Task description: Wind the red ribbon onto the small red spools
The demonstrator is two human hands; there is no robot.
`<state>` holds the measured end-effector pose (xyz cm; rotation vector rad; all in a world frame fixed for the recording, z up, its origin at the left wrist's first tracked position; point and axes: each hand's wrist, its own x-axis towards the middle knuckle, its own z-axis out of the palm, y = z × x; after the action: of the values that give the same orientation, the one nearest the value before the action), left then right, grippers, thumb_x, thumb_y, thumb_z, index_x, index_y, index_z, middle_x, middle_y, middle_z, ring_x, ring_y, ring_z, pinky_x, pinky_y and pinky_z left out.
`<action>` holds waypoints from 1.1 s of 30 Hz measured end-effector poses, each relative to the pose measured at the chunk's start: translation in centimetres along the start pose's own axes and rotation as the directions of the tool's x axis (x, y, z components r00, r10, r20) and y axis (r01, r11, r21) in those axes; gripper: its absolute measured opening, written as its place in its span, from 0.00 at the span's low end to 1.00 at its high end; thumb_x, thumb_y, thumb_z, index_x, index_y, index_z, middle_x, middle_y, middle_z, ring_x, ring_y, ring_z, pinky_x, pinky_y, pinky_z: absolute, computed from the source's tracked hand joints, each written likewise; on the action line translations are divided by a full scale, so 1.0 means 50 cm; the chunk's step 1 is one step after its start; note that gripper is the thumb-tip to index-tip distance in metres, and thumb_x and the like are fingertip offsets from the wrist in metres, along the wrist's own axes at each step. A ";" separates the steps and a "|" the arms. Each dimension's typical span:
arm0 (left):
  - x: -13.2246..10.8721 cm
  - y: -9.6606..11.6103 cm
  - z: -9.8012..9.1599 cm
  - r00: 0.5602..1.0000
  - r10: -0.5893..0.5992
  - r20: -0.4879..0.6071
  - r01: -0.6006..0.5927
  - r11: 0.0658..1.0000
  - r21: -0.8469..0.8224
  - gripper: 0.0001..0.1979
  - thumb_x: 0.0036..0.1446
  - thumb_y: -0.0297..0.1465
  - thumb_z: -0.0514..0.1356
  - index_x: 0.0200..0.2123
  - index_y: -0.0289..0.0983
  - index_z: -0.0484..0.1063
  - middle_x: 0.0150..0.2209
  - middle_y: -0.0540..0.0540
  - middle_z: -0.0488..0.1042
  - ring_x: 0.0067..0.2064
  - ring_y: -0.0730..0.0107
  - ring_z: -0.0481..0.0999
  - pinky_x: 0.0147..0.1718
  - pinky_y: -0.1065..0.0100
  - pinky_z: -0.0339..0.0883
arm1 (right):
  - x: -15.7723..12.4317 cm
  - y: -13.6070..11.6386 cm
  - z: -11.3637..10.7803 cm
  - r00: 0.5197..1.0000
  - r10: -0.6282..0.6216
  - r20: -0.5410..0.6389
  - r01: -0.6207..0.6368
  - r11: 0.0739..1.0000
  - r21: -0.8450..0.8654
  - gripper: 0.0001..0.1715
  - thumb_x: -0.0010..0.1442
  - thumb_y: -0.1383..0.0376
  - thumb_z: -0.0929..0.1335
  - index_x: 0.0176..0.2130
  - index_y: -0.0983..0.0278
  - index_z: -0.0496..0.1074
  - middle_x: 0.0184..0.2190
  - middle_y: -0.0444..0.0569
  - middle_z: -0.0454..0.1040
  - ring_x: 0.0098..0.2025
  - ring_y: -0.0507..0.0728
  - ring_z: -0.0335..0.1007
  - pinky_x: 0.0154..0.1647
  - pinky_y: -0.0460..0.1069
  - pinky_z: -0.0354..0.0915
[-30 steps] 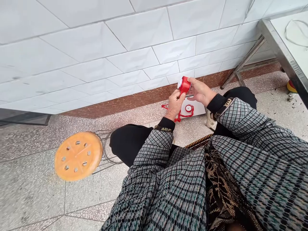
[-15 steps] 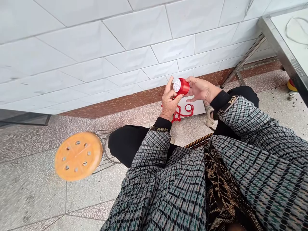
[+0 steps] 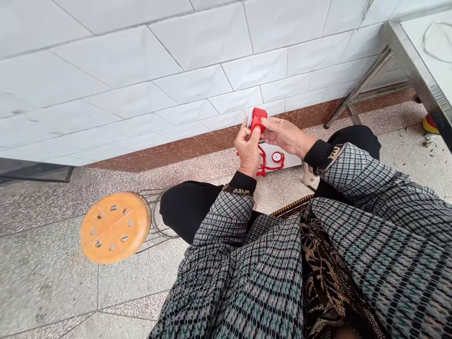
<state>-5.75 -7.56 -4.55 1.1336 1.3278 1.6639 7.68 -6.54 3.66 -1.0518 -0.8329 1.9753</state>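
Held up in front of me is a spool of red ribbon, with a white end disc at its left side. My left hand is closed around the spool from below and left, its thumb on the red ribbon. My right hand pinches at the spool's right side, thumb on the ribbon; its other fingers are partly hidden. Beneath both hands lies a white board. A smaller red-rimmed spool with a white centre rests on it, beside a knotted or braided length of red ribbon.
An orange round stool with holes and wire legs lies on its side at left. The tiled wall rises ahead. At right stands a metal-framed table with a white top, and a red and yellow object sits under it.
The spool has turned, so its printed white label faces away and the red ribbon side shows. It moved slightly left and up. My right hand has closed in on it.
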 end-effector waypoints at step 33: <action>-0.019 0.002 -0.001 0.956 -0.261 0.130 0.227 0.946 0.233 0.15 0.62 0.34 0.71 0.26 0.38 0.71 0.25 0.52 0.73 0.25 0.75 0.69 0.29 0.70 0.64 | 0.036 -0.029 -0.010 0.908 0.195 -0.372 -0.188 0.981 0.055 0.16 0.74 0.63 0.69 0.32 0.62 0.69 0.22 0.40 0.66 0.24 0.49 0.55 0.30 0.46 0.57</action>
<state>-5.44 -8.48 -4.67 1.1455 1.5046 1.2472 7.84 -4.18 3.86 -1.4912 -0.5161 1.8438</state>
